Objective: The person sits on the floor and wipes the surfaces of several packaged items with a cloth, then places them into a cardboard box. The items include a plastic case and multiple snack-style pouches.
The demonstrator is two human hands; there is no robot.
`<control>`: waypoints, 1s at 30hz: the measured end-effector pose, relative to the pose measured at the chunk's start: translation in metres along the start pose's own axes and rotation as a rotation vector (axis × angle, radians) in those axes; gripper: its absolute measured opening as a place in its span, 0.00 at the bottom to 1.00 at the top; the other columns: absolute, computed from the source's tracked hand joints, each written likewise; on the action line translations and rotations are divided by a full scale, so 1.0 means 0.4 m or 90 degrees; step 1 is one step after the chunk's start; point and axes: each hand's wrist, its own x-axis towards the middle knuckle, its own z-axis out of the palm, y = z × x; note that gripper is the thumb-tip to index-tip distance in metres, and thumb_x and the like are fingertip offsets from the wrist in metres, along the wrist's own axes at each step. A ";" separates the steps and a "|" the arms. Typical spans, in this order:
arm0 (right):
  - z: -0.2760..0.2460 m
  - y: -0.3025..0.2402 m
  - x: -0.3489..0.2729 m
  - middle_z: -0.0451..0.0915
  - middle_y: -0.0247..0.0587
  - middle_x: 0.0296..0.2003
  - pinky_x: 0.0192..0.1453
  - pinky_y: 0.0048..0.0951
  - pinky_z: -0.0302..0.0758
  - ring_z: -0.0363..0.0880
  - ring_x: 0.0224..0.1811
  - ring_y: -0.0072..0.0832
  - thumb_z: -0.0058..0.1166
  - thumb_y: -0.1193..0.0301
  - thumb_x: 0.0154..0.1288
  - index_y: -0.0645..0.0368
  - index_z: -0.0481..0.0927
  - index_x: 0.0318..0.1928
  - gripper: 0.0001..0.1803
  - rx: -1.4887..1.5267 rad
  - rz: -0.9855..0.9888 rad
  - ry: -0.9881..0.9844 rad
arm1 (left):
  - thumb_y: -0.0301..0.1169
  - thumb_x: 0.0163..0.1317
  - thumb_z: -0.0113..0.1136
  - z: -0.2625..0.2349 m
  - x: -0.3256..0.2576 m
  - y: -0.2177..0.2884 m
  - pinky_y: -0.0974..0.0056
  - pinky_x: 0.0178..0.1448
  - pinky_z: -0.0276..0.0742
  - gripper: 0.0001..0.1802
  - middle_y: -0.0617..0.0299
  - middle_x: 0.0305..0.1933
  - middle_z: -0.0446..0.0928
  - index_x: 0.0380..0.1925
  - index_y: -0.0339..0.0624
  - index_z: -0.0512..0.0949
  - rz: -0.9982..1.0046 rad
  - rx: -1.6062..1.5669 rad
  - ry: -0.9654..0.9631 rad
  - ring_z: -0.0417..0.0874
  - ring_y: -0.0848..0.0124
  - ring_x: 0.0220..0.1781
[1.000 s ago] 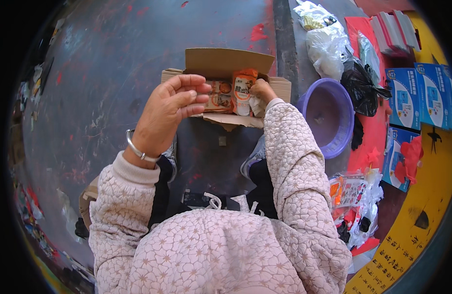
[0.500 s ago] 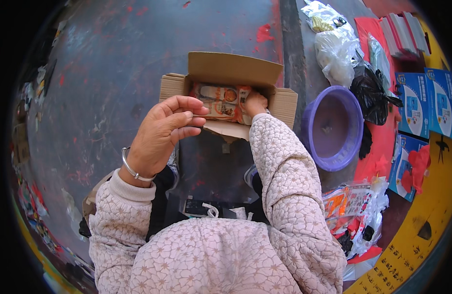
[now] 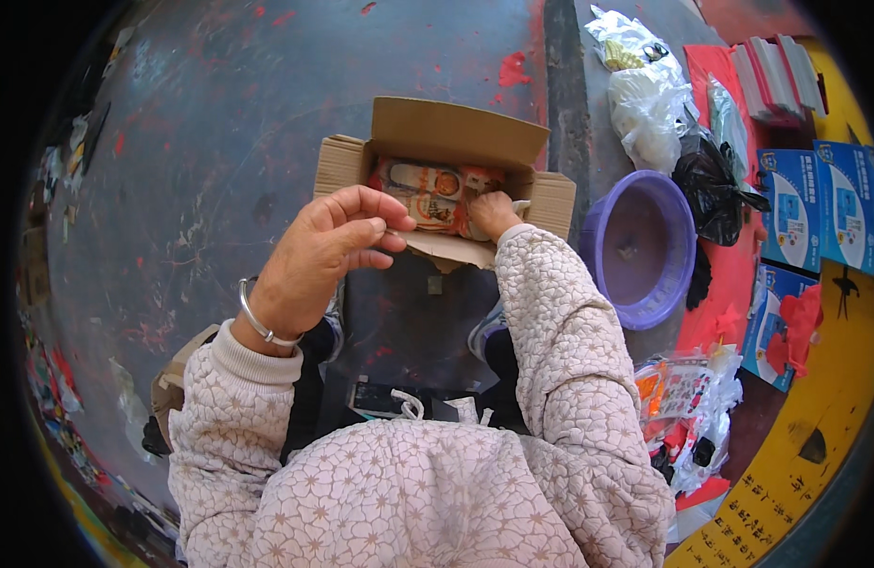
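An open cardboard box (image 3: 456, 128) stands in front of me with its flaps spread outward. Inside lie orange-and-white printed plastic packets (image 3: 428, 194), side by side. My right hand (image 3: 494, 214) reaches into the right end of the box, against the packets' end; its fingertips are hidden down there. Over the box's left front corner hovers my left hand (image 3: 347, 227), fingers loosely bent and thumb apart from them, with nothing seen in it. A silver bangle (image 3: 262, 327) circles my left wrist.
To the right stands a purple basin (image 3: 641, 251) of murky water. Beyond it are white plastic bags (image 3: 650, 104), a black bag (image 3: 716, 194), a red sheet (image 3: 707, 312) and blue printed packages (image 3: 792, 208). More plastic wrappings (image 3: 688, 407) lie at the lower right.
My right hand has shifted slightly right and nearer to me inside the box, uncovering more of the packets' end. My left hand has moved a little right, its fingers bending more.
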 end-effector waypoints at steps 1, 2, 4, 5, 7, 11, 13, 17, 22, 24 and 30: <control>0.014 -0.003 0.004 0.83 0.39 0.31 0.34 0.34 0.77 0.82 0.36 0.31 0.48 0.68 0.55 0.52 0.83 0.28 0.10 0.005 0.004 -0.001 | 0.29 0.62 0.48 -0.002 -0.001 -0.001 0.72 0.44 0.76 0.10 0.57 0.42 0.76 0.41 0.39 0.73 -0.006 0.004 -0.006 0.78 0.75 0.41; 0.027 -0.005 0.009 0.82 0.39 0.31 0.34 0.34 0.77 0.82 0.36 0.31 0.47 0.68 0.55 0.52 0.83 0.27 0.10 0.011 0.008 -0.001 | 0.29 0.62 0.48 -0.003 -0.003 -0.002 0.72 0.44 0.75 0.10 0.58 0.42 0.76 0.41 0.39 0.73 -0.012 0.007 -0.013 0.78 0.75 0.40; 0.023 -0.011 0.009 0.82 0.42 0.32 0.35 0.35 0.77 0.82 0.36 0.33 0.47 0.68 0.55 0.54 0.82 0.30 0.10 0.033 0.012 -0.023 | 0.29 0.62 0.48 -0.004 -0.003 -0.008 0.72 0.44 0.75 0.09 0.58 0.42 0.76 0.40 0.39 0.73 -0.025 0.014 -0.024 0.78 0.75 0.40; 0.018 -0.011 0.015 0.82 0.44 0.33 0.35 0.36 0.77 0.82 0.36 0.35 0.46 0.69 0.56 0.56 0.81 0.34 0.11 0.049 0.012 -0.043 | 0.29 0.62 0.47 -0.006 -0.003 -0.011 0.72 0.44 0.75 0.09 0.58 0.42 0.76 0.40 0.39 0.73 -0.029 0.019 -0.029 0.77 0.75 0.40; 0.010 -0.019 0.024 0.82 0.46 0.34 0.36 0.37 0.77 0.82 0.36 0.36 0.48 0.68 0.54 0.59 0.78 0.41 0.14 0.087 0.035 -0.049 | 0.29 0.62 0.47 -0.004 0.001 -0.007 0.72 0.44 0.75 0.09 0.58 0.42 0.76 0.40 0.39 0.73 -0.033 0.032 -0.036 0.77 0.75 0.40; 0.020 -0.032 0.022 0.81 0.49 0.36 0.36 0.41 0.77 0.81 0.37 0.41 0.52 0.65 0.53 0.63 0.67 0.53 0.27 0.129 0.065 -0.051 | 0.29 0.62 0.48 0.010 0.004 -0.012 0.73 0.43 0.74 0.09 0.59 0.42 0.76 0.40 0.39 0.73 -0.027 0.049 -0.052 0.77 0.75 0.40; 0.016 -0.037 0.033 0.82 0.43 0.37 0.36 0.39 0.77 0.82 0.37 0.36 0.54 0.64 0.53 0.56 0.81 0.39 0.14 0.130 0.086 -0.099 | 0.29 0.62 0.48 0.022 0.010 -0.010 0.73 0.43 0.74 0.09 0.59 0.42 0.76 0.40 0.40 0.73 -0.020 0.065 -0.067 0.77 0.76 0.40; -0.144 -0.051 0.014 0.82 0.38 0.36 0.39 0.37 0.77 0.81 0.41 0.32 0.48 0.67 0.58 0.51 0.84 0.36 0.11 0.097 0.076 -0.017 | 0.28 0.62 0.49 0.046 0.010 -0.028 0.74 0.42 0.74 0.08 0.62 0.41 0.77 0.39 0.40 0.73 -0.030 0.085 -0.095 0.77 0.78 0.39; -0.429 0.035 -0.143 0.81 0.48 0.36 0.42 0.39 0.77 0.81 0.40 0.39 0.50 0.66 0.52 0.58 0.83 0.34 0.12 0.244 0.164 0.165 | 0.29 0.62 0.50 0.096 0.022 -0.038 0.75 0.41 0.75 0.08 0.62 0.39 0.78 0.40 0.41 0.73 0.013 0.170 -0.147 0.78 0.79 0.38; -0.514 0.099 -0.247 0.81 0.48 0.35 0.44 0.39 0.76 0.80 0.40 0.41 0.51 0.63 0.51 0.58 0.82 0.34 0.15 0.335 0.230 0.206 | 0.30 0.62 0.50 0.098 0.033 -0.053 0.74 0.40 0.75 0.09 0.62 0.38 0.78 0.40 0.41 0.73 0.040 0.197 -0.165 0.79 0.78 0.37; -0.433 0.222 -0.927 0.75 0.36 0.19 0.30 0.28 0.71 0.74 0.23 0.24 0.53 0.56 0.59 0.58 0.80 0.28 0.17 0.622 0.256 0.504 | 0.31 0.62 0.50 0.121 0.020 -0.097 0.74 0.42 0.72 0.09 0.64 0.38 0.77 0.40 0.41 0.74 0.061 0.173 -0.197 0.76 0.79 0.36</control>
